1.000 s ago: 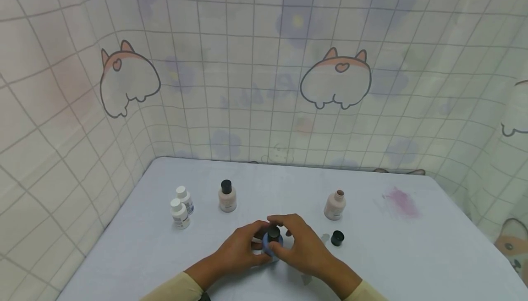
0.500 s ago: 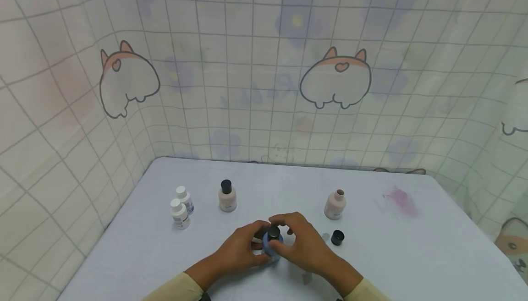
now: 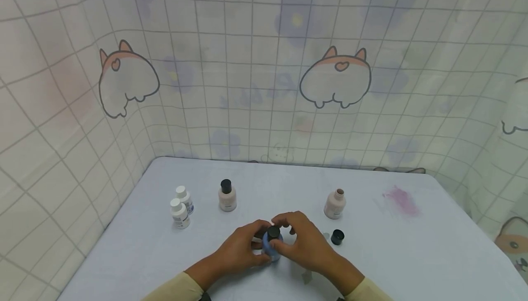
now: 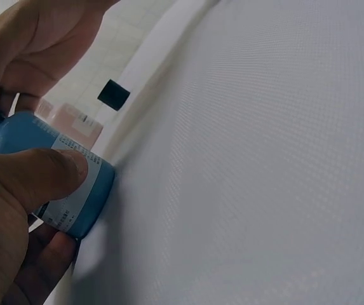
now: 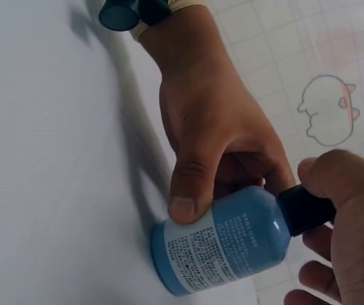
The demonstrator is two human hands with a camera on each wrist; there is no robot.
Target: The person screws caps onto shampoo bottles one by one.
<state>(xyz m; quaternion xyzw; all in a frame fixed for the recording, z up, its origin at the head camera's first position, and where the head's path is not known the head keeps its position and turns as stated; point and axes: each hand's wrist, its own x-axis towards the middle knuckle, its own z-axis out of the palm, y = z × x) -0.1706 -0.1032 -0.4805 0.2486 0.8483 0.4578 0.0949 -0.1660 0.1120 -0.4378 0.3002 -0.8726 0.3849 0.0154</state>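
Note:
A blue bottle (image 5: 251, 235) with a white printed label stands on the table in front of the person. Around its body curls the left hand (image 3: 239, 248), thumb on the label, as the left wrist view shows. The right hand (image 3: 303, 241) pinches the black cap (image 5: 305, 210) at the bottle's neck between thumb and fingers. To the right, a pale pink bottle (image 3: 334, 205) stands with its mouth uncapped. A loose black cap (image 3: 337, 237) lies on the table just in front of it.
Another pale pink bottle (image 3: 227, 199), black-capped, stands behind the left hand. Two small white bottles (image 3: 180, 215) stand close together at the left. A pink stain (image 3: 402, 201) marks the white table (image 3: 412, 255) at the right. Patterned curtains (image 3: 264, 62) hang behind and at both sides.
The right hand's fingers have shifted slightly at the cap of the blue bottle. The left hand holds the bottle in the same place; the other bottles stay put.

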